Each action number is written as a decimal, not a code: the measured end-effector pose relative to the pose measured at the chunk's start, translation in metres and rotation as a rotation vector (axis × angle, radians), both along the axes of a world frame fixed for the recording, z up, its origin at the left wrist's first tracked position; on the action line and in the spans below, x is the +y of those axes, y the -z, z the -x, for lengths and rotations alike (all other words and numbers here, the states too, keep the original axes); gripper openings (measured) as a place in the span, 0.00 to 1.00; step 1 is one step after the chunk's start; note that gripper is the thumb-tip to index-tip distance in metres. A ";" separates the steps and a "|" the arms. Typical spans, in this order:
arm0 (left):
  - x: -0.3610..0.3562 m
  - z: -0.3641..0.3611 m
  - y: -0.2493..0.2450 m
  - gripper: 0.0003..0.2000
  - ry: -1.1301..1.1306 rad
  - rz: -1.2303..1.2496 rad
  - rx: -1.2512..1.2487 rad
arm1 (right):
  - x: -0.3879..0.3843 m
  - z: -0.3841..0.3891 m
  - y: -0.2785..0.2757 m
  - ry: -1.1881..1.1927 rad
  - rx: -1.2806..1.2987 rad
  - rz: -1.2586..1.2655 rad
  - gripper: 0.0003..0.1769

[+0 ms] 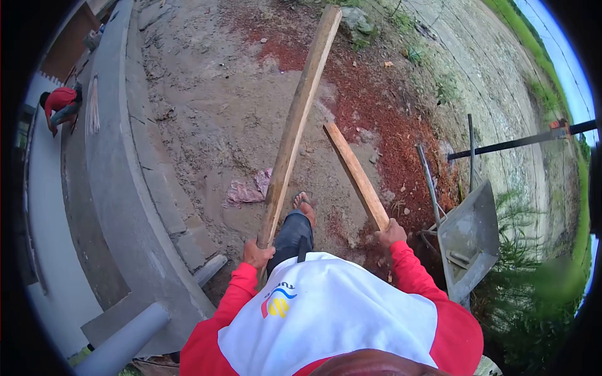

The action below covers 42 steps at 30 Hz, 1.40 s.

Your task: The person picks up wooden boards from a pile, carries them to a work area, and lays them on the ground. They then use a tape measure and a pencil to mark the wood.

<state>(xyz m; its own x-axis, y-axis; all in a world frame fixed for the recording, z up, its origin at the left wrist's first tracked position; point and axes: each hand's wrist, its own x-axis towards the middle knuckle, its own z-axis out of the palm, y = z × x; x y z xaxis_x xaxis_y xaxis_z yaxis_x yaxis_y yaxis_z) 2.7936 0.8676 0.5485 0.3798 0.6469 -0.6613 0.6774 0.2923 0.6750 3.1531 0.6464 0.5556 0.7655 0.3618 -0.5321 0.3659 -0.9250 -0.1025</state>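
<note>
A long wooden beam (305, 103) slants up and away from my left hand (258, 254), whose fingers are wrapped round its lower part. My right hand (392, 233) is closed on the near end of a shorter wooden plank (356, 174), which points forward and to the left. The two pieces stay apart from each other. Between them, one sandalled foot (305, 205) shows on the dirt below me. The ends of the fingers on the far sides of the wood are hidden.
On the right stands a wheelbarrow (467, 235) beside a wire fence with a dark post (520, 145). A concrete ledge (135, 156) runs along the left, where another person (61, 103) bends down. A crumpled pinkish sack (246, 190) lies on the ground; a rock (355, 25) sits ahead.
</note>
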 end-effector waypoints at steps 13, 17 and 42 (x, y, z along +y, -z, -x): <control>0.268 -0.103 -0.039 0.13 -0.272 -0.128 -0.222 | 0.262 -0.201 -0.024 0.051 0.117 0.344 0.33; 0.375 -0.158 -0.026 0.13 -0.423 -0.170 -0.248 | 0.383 -0.272 -0.020 0.030 0.179 0.377 0.34; 1.225 -0.324 -0.134 0.20 -0.337 -0.053 -0.056 | 1.260 -0.465 -0.065 -0.273 0.229 0.491 0.30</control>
<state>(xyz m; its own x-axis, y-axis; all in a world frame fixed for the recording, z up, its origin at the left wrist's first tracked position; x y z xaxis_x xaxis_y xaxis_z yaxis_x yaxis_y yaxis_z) 3.1171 2.0925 0.6823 0.1737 0.7751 -0.6076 0.5098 0.4571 0.7288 3.6181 1.9067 0.6206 0.5262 0.1991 -0.8267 0.6154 -0.7601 0.2087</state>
